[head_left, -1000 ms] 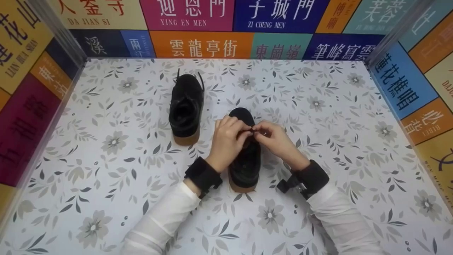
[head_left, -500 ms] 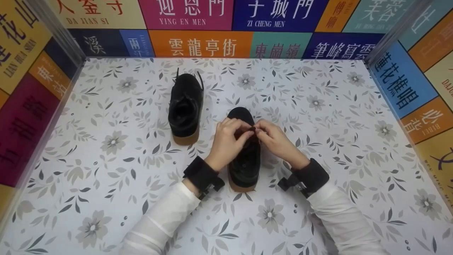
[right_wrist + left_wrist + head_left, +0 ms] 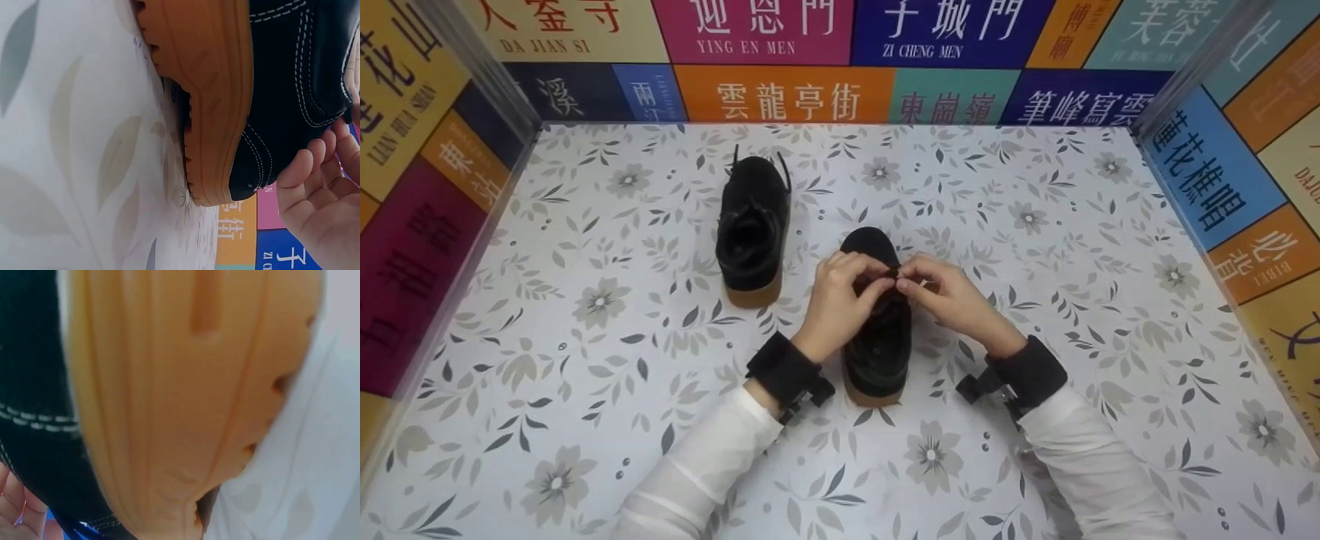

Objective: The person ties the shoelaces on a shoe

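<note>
A black lace-up shoe point(image 3: 868, 240) stands upright, toe pointing away, between my two hands. Over its lacing, my left hand point(image 3: 840, 296) pinches a short dark stretch of shoelace point(image 3: 893, 272) with thumb and index finger. From the other side my right hand point(image 3: 952, 296) pinches at the same spot, its fingertips almost meeting the left ones. The knot or loop itself is too small to make out. Close up, the left wrist view shows the tan rubber sole point(image 3: 169, 405). White double stitching runs along the dark upper point(image 3: 275, 112) in the right wrist view, with right-hand fingers point(image 3: 304, 169) beside it.
The matching black shoe point(image 3: 754, 187) stands farther back to the left, its lace ends sticking out at the toe. A floral-patterned white surface point(image 3: 585, 405) lies under both shoes. Colourful panels with lettering point(image 3: 787, 94) wall in the back and sides.
My right wrist has shifted slightly right and its thumb and index finger have parted a little behind the tips. The left hand and both shoes stay nearly in place.
</note>
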`<action>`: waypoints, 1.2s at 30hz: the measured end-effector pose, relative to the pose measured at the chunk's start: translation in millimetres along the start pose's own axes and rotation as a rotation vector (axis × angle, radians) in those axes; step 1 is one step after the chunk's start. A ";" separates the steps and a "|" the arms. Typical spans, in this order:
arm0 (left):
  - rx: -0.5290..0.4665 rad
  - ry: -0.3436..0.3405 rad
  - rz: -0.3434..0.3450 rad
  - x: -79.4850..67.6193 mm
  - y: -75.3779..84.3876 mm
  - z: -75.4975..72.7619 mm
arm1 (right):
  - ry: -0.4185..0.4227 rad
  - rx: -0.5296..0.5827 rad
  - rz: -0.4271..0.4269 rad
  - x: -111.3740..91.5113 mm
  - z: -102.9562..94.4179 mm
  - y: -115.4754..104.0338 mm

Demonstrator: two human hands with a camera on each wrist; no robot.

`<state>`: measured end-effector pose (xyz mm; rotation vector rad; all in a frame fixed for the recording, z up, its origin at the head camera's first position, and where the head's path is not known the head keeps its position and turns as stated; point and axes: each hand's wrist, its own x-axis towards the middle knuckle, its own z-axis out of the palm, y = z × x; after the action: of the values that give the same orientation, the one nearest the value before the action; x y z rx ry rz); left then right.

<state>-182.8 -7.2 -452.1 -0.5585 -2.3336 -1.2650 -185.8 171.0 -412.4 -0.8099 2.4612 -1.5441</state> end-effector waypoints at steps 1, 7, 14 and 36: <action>0.005 -0.004 -0.001 0.1 0.3 -0.8 | 0.001 -0.003 -0.002 0.0 -0.2 0.4; 0.058 -0.011 0.036 1.1 7.1 -6.3 | 0.009 -0.071 -0.027 3.5 -0.4 22.9; 0.128 0.009 0.145 6.9 17.2 -10.3 | 0.004 -0.120 -0.038 6.7 -2.5 36.1; 0.396 -0.063 0.163 4.9 24.7 -28.7 | -0.031 -0.363 -0.134 7.3 -13.0 18.3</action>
<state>-168.8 -18.4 -418.5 -0.6422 -2.4424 -0.6958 -203.7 183.8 -420.8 -1.0622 2.7554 -1.1206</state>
